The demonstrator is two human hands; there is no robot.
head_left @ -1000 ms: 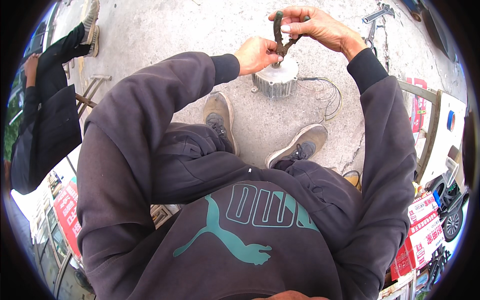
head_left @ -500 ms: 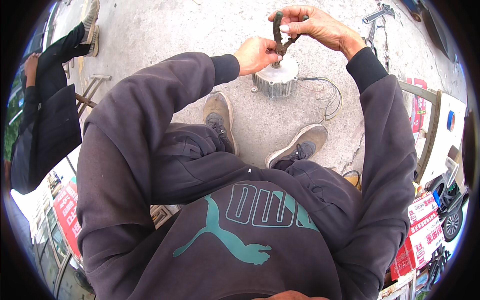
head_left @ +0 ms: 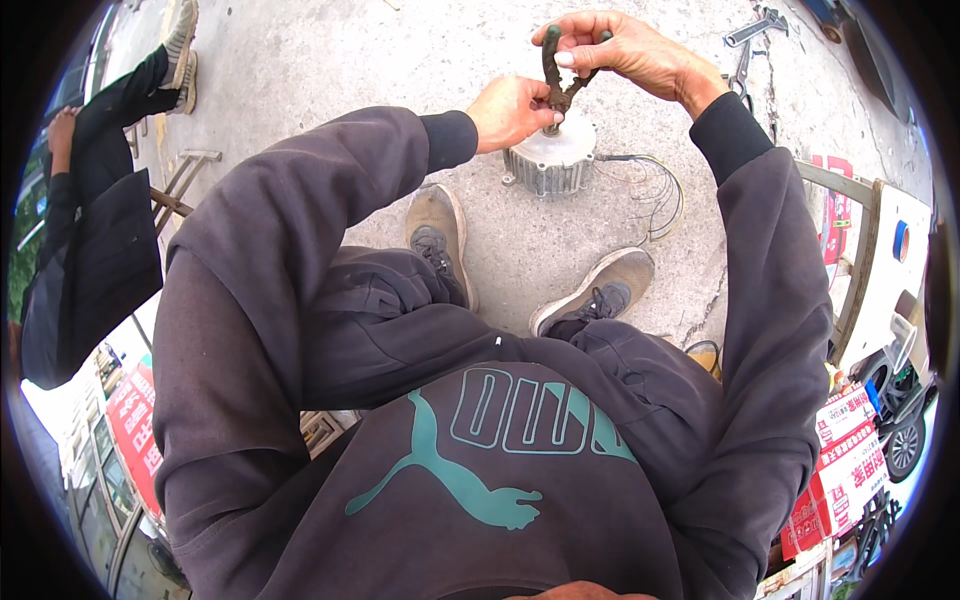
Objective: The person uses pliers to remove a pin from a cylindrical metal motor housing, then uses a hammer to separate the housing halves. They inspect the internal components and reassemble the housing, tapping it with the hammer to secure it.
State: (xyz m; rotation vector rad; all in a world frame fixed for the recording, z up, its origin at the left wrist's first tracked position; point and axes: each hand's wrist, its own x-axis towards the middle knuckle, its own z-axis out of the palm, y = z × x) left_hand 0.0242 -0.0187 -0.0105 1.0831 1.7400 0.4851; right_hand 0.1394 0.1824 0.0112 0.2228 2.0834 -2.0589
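A silver finned metal motor housing (head_left: pixel 548 170) stands on the concrete floor between and beyond my shoes, with thin wires (head_left: pixel 668 195) running out to its right. Dark, grimy pliers (head_left: pixel 553 65) with green-tipped handles stand upright, jaws down at the centre of its top. My left hand (head_left: pixel 512 110) pinches the low part of the pliers near the jaws, its fingertips partly hidden. My right hand (head_left: pixel 630 55) grips the spread handles from above, thumb and fingers around their upper ends.
An adjustable wrench (head_left: pixel 750 30) and another tool (head_left: pixel 742 78) lie at top right. A seated person in dark clothes (head_left: pixel 105 220) is at left beside metal stool legs (head_left: pixel 185 175). At right are a white board on a frame (head_left: pixel 880 260) and red-white cartons (head_left: pixel 840 460).
The pliers and my right hand have shifted very slightly left since the earlier frames. My grip looks the same, and the motor housing has not moved.
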